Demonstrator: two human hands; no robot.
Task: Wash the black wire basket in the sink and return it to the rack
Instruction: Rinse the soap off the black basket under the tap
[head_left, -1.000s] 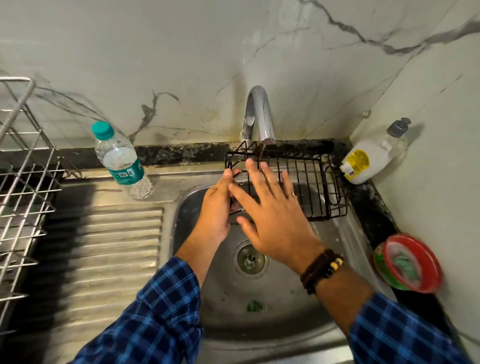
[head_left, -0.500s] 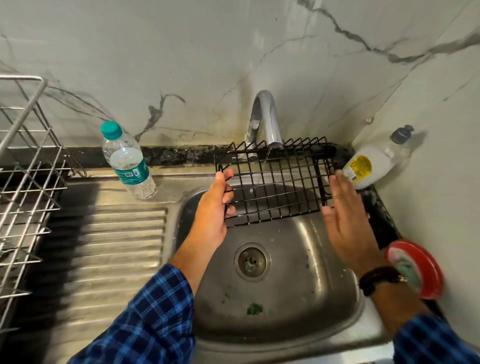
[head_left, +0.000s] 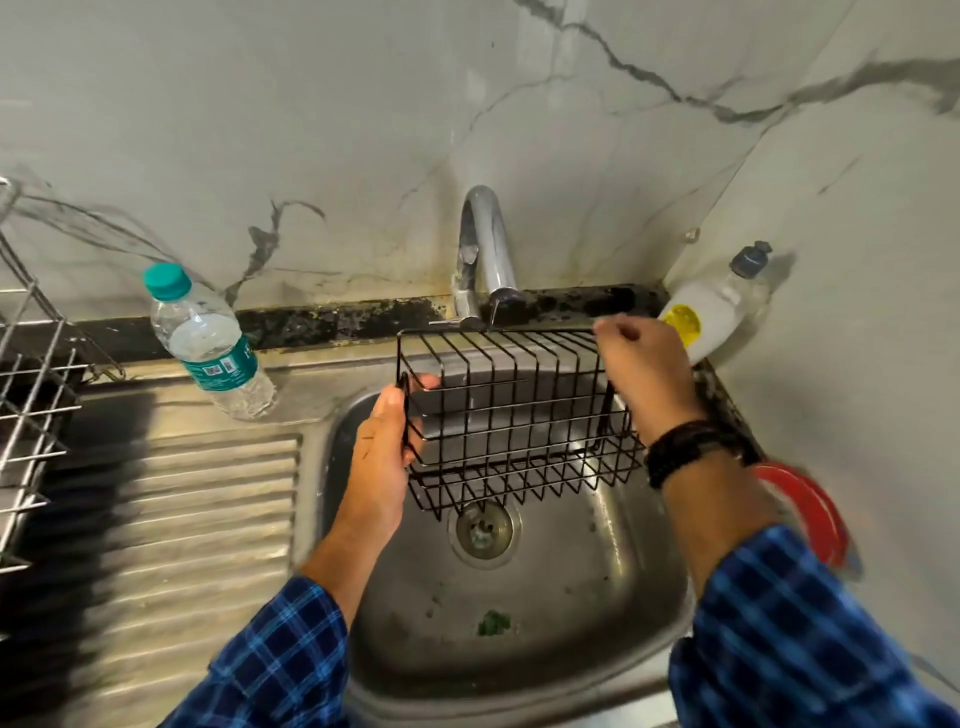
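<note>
The black wire basket (head_left: 511, 415) hangs over the steel sink (head_left: 545, 597), just under the tap's spout (head_left: 491, 249), tipped so its open side faces me. My left hand (head_left: 382, 452) grips its left end. My right hand (head_left: 641, 369) closes on its upper right corner. No water stream shows from the tap. The silver wire rack (head_left: 31, 415) stands at the far left edge, partly cut off.
A water bottle with a teal cap (head_left: 205, 343) stands on the sink's back ledge, left of the basin. A white soap bottle (head_left: 714, 306) leans in the right corner. A red round container (head_left: 802, 512) sits right of the sink. The ribbed drainboard (head_left: 208, 530) lies left.
My right hand left the basket's inside, swung to its right end and took hold there. The basket tipped up from lying flat and came lower over the drain.
</note>
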